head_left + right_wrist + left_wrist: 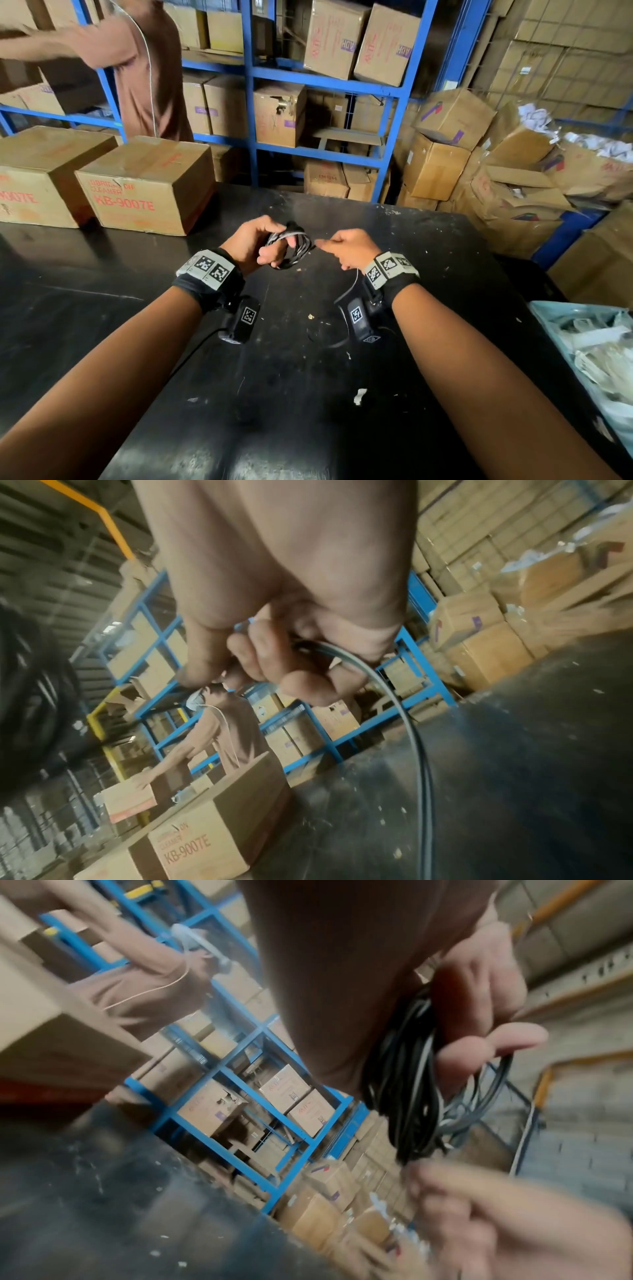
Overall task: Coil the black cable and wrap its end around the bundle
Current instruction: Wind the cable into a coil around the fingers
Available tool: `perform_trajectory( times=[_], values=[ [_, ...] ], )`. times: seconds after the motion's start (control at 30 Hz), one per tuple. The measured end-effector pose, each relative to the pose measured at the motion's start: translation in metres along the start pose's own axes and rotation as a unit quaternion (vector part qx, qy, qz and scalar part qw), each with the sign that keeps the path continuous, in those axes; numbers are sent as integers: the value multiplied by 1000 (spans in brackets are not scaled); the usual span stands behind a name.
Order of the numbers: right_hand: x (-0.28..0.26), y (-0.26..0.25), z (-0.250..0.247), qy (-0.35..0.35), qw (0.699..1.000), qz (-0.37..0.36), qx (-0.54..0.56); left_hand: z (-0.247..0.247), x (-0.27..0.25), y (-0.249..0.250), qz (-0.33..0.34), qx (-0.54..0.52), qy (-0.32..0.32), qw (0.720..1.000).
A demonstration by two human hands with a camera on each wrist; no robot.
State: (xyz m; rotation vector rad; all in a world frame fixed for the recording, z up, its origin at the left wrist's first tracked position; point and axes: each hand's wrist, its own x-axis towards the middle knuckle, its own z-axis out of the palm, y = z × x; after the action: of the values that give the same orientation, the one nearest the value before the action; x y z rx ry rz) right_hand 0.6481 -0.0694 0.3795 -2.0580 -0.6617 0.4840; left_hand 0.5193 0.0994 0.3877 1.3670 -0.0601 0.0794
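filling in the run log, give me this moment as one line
stage: coiling | left hand: holds cable bundle above table | right hand: grips loose cable end beside bundle | end wrap: not yet done

Right hand (514, 1229) badly motion-blurred in left wrist view, fingers unreadable. Cable end hidden inside its fist (291, 664). Coil (31, 696) cut by frame edge, probably the bundle. Blue tray (548, 308) cropped at right.

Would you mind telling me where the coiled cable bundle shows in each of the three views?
Head: centre, coil held by left hand.
Left wrist: right of centre, coil hanging below the fingers.
Right wrist: far left edge, dark blurred coil.
Shared landmark: blue shelving.
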Motion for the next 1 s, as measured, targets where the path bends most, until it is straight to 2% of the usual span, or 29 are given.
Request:
perform_trajectory(
  times=[0.1,0.17,0.27,0.37,0.47,0.53,0.63,0.7,0.8,0.93,1.0],
  values=[
    [6,-20,-8,10,999,-46,-10,0,-1,-13,-53,86,-21,995],
    [7,-32,-9,-3,998,-64,7,-2,3,-22,-87,139,-11,986],
    [5,-45,-1,-38,996,-76,-8,-10,8,-37,-114,207,69,969],
    [-2,-48,18,-64,995,-74,-13,-15,10,-44,-101,258,147,950],
    [-8,-43,39,-60,995,-70,24,-13,14,-42,-65,246,210,944],
    [-11,-38,50,-48,996,-67,43,-14,16,-39,-51,229,277,932],
    [-14,-25,64,-58,995,-45,74,-20,20,-41,-43,136,336,931],
    [-14,-18,71,-84,992,-34,84,-21,21,-41,-22,6,331,943],
    [-15,-8,75,-122,988,-32,91,-17,20,-32,7,-131,272,953],
    [-15,4,68,-159,984,-43,71,-5,11,-12,18,-198,163,966],
    [-12,9,60,-156,986,-52,30,-3,8,-7,25,-195,139,971]
  ],
)
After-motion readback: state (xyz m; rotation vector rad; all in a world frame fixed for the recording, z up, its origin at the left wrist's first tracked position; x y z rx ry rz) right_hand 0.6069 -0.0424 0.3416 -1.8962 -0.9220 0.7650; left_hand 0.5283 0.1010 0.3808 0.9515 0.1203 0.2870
